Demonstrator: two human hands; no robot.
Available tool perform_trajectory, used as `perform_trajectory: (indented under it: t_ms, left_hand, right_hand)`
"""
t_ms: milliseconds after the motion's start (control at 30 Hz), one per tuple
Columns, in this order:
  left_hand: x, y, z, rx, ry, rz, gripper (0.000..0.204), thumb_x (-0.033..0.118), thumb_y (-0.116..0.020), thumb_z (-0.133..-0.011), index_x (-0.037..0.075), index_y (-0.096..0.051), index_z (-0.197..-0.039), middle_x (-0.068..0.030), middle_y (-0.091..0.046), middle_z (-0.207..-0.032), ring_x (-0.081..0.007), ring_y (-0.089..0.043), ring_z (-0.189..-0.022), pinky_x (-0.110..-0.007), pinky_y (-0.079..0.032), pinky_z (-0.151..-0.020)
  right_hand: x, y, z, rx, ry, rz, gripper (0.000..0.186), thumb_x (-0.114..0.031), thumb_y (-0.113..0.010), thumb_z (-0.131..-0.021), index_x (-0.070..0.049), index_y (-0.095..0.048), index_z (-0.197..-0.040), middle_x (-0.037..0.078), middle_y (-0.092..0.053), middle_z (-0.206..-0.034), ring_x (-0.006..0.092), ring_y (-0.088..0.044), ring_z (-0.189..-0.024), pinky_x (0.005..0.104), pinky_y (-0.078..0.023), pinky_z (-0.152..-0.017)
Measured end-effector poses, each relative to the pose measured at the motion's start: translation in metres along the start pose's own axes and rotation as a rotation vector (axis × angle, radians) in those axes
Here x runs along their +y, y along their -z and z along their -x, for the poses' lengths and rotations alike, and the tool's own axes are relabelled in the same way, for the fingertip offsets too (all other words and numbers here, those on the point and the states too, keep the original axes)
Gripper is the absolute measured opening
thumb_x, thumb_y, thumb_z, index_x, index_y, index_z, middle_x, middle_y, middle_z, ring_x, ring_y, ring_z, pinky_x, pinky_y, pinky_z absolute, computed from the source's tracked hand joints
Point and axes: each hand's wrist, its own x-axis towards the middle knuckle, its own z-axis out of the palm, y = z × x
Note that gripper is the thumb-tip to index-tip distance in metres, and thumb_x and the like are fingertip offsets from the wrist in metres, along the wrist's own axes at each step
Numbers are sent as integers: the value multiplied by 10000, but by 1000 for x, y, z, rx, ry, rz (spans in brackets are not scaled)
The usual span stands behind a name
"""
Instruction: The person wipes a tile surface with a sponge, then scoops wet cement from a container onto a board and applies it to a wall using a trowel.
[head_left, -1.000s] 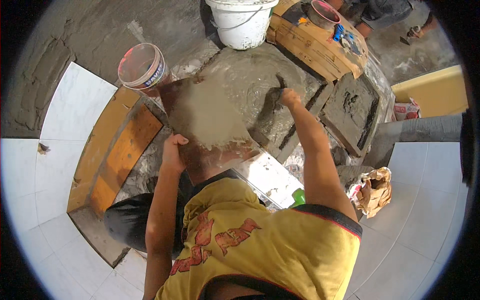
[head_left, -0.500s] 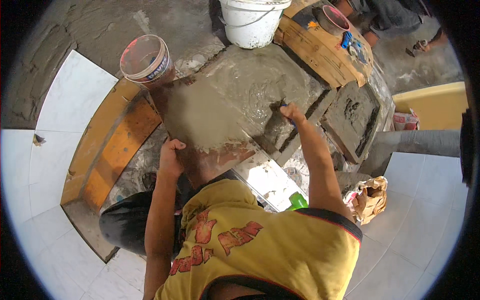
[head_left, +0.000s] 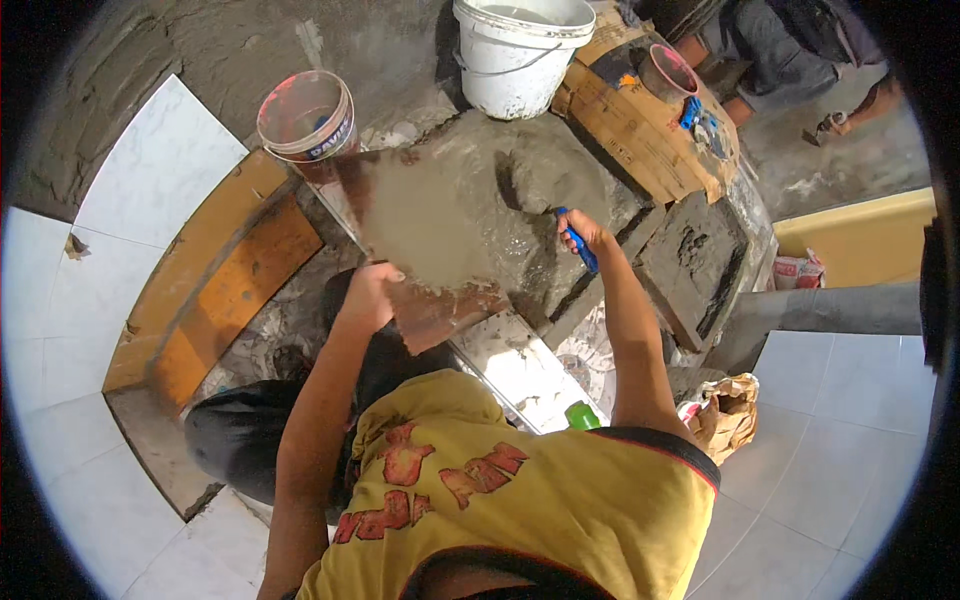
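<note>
My left hand (head_left: 371, 296) is closed on the near-left edge of a reddish-brown tile (head_left: 440, 318), its upper face coated with wet grey mortar. The tile is tilted over a heap of wet mortar (head_left: 585, 165). In my right hand (head_left: 590, 232) is the blue handle of a trowel (head_left: 583, 255), at the right side of the heap. Its blade is coated in mortar and hard to tell from the heap. Beyond the tile's far-left corner stands a clear plastic bucket (head_left: 300, 135) with pink stains.
A white bucket (head_left: 515, 75) stands behind the mortar. To the right are a cardboard piece (head_left: 625, 125), a mortar-filled tray (head_left: 690, 250) and a torn paper bag (head_left: 730, 415). A curved orange-brown board (head_left: 250, 285) lies left. Another person's hand (head_left: 832, 125) shows far right.
My left hand and the tile have shifted to the right. My right hand has turned, showing more of the blue trowel handle. The view has also moved slightly.
</note>
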Motion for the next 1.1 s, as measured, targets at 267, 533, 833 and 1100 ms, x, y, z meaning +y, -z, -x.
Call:
perform_trajectory:
  t_ms: [267, 533, 833, 1100]
  left_hand:
    - [-76, -56, -145, -91, -89, 216, 337, -11, -551, -677, -30, -539, -1014, -130, -603, -1018, -338, -600, -977, -460, -479, -965]
    - [-87, -69, -161, -106, -1, 350, 212, -8, -530, -667, 10, -538, -878, -120, -609, -962, -319, -614, -934, -479, -494, -934]
    - [-12, -61, -94, -262, -8, 94, 263, 41, -528, -649, -12, -605, -895, -126, -654, -918, -296, -657, -877, -482, -549, -853]
    - [28, -50, 8, -75, -85, 54, 470, 46, -530, -637, -49, -606, -1091, -137, -663, -1034, -287, -639, -952, -446, -533, -868]
  right_hand:
    - [-57, -45, 108, 61, 304, 73, 206, -218, -612, -849, -36, -543, -916, 49, -566, -680, 161, -554, -495, 344, -459, -424]
    - [-58, -118, 179, 469, 704, 977, 443, -257, -664, -864, 81, -515, -1108, 350, -636, -925, 537, -603, -948, 548, -492, -831]
    - [-55, -50, 239, 551, 931, 160, 124, -86, -608, -833, -19, -551, -921, 20, -536, -612, 97, -510, -506, 276, -408, -462]
    - [39, -32, 45, 839, 393, 530, 317, -247, -656, -729, 45, -538, -688, 199, -570, -586, 276, -599, -603, 414, -466, -589]
